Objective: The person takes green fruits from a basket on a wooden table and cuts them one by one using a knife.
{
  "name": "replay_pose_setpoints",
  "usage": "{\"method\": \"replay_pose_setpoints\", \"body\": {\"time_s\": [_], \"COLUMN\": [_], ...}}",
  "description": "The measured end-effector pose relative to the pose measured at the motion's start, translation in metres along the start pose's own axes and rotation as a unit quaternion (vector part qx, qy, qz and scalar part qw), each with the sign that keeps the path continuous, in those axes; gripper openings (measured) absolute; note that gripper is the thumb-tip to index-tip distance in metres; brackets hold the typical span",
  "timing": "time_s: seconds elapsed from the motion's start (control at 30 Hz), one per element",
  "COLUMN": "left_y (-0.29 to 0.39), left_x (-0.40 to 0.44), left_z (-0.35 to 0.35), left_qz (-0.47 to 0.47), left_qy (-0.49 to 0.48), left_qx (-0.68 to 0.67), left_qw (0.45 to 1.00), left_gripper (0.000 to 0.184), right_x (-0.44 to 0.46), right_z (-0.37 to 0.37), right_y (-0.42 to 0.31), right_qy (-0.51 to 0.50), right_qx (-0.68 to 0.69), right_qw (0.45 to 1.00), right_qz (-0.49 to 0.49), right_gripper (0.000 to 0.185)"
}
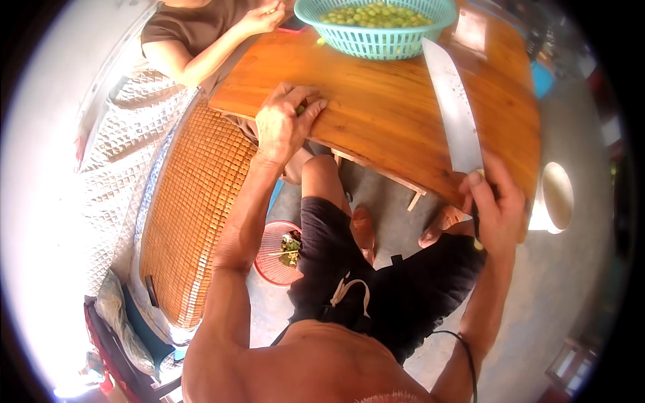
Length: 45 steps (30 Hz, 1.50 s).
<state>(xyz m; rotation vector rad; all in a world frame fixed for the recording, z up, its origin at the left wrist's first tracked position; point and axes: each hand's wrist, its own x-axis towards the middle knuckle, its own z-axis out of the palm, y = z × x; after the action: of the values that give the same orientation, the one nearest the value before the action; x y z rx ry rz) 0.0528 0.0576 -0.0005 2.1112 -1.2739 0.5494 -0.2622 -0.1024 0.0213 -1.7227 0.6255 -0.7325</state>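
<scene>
A large knife (453, 107) with a broad, spotted steel blade rises from my right hand (497, 201). My right fingers are wrapped round its handle, with the blade pointing up and away over the wooden table (376, 101). At the table's near left edge rests my left hand (285, 124), its thumb and fingers closed on a small green fruit (300, 109) that is mostly hidden. On the far side stands a turquoise plastic basket (376, 46) full of small green fruits (379, 15). One loose green fruit (321, 41) lies beside it.
Another person (201, 40) sits at the far left, one hand raised near the basket. A pink basket (272, 269) with green scraps is on the floor by my left leg. To the left is a seat with a woven bead mat (191, 201); a white bin (556, 198) stands right.
</scene>
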Motion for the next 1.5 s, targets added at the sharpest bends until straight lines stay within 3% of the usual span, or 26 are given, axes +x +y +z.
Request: {"method": "replay_pose_setpoints", "body": {"time_s": [0.13,0.2,0.27,0.37,0.5,0.57,0.7,0.8,0.87,1.0,1.07,1.2,1.27,1.33,1.5], "left_y": [0.0,0.005,0.024,0.044,0.035,0.02,0.044,0.06,0.057,0.055,0.057,0.058,0.061,0.06,0.061], "left_x": [0.014,0.026,0.037,0.042,0.034,0.025,0.031,0.038,0.049,0.054,0.047,0.036,0.033,0.033,0.033], "left_z": [0.001,0.011,0.014,0.02,0.013,0.014,0.01,0.024,0.039,0.049,0.039,0.035,0.037,0.039,0.04], "left_qz": [-0.019,-0.084,-0.09,-0.02,-0.019,0.078,0.032,0.068,0.154,0.192,0.113,0.106,-0.037,-0.03,-0.019], "left_qy": [-0.042,-0.117,-0.146,-0.171,-0.191,-0.175,-0.183,-0.155,-0.147,-0.131,-0.156,-0.134,-0.163,-0.16,-0.15], "left_qx": [-0.003,-0.045,-0.032,-0.023,-0.115,-0.101,-0.153,-0.178,-0.161,-0.146,-0.197,-0.175,-0.263,-0.248,-0.223], "left_qw": [0.999,0.989,0.985,0.985,0.975,0.976,0.971,0.969,0.964,0.961,0.961,0.97,0.95,0.955,0.963], "left_gripper": [0.028,0.035,0.041,0.04,0.035,0.029,0.023,0.022,0.02,0.02,0.017,0.015,0.015,0.016,0.017], "right_x": [0.001,0.003,0.003,0.002,-0.001,-0.001,0.0,0.003,0.003,0.003,0.002,0.007,0.01,0.012,0.02], "right_z": [0.0,-0.002,-0.003,-0.004,-0.003,-0.001,0.0,-0.001,-0.001,0.001,0.001,0.001,0.0,0.003,0.005], "right_y": [0.001,0.005,0.007,0.009,0.001,0.0,0.0,-0.006,-0.008,-0.006,-0.003,-0.004,-0.008,-0.015,-0.022], "right_qy": [0.0,-0.004,-0.006,-0.002,0.004,0.007,0.007,0.008,0.008,0.011,0.015,-0.004,-0.01,-0.03,-0.045], "right_qx": [0.015,0.017,0.017,0.012,0.02,0.024,0.028,0.0,-0.01,0.053,0.064,0.005,-0.015,-0.03,-0.076], "right_qw": [1.0,1.0,1.0,1.0,1.0,1.0,0.999,1.0,0.999,0.997,0.996,0.999,0.999,0.996,0.995], "right_qz": [0.003,0.003,0.006,-0.011,0.002,0.012,0.029,0.025,0.031,0.05,0.054,0.034,0.033,0.079,0.054], "right_gripper": [0.038,0.04,0.043,0.043,0.04,0.039,0.038,0.037,0.036,0.036,0.036,0.037,0.036,0.036,0.035]}}
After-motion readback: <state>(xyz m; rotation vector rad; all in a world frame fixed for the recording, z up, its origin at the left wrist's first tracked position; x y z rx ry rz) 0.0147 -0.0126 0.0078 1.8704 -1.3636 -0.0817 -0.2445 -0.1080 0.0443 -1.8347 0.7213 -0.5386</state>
